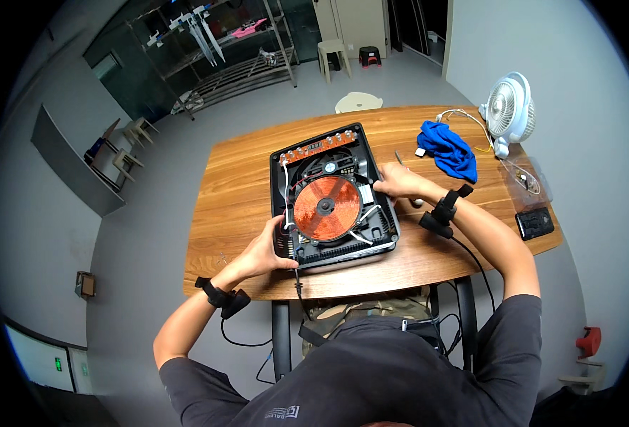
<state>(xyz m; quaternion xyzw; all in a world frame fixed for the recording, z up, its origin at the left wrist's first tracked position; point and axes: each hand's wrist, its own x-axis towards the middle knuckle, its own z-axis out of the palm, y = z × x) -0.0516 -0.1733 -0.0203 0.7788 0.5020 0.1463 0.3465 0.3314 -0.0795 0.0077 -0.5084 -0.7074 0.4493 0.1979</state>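
An opened induction cooker with a black housing lies at a slight angle on the wooden table in front of me. Inside it are a round copper coil, a fan partly hidden behind the coil, and an orange circuit strip along the far edge. My left hand grips the near left corner, thumb at the front rim. On the right side, my right hand is closed around the housing's edge, its fingertips partly hidden. A black cord hangs from the near side of the cooker.
A crumpled blue cloth and a white fan are at the far right. Near the right edge sit a clear plastic tray and a black box. Tiny metal pieces lie left. A stool stands beyond the table.
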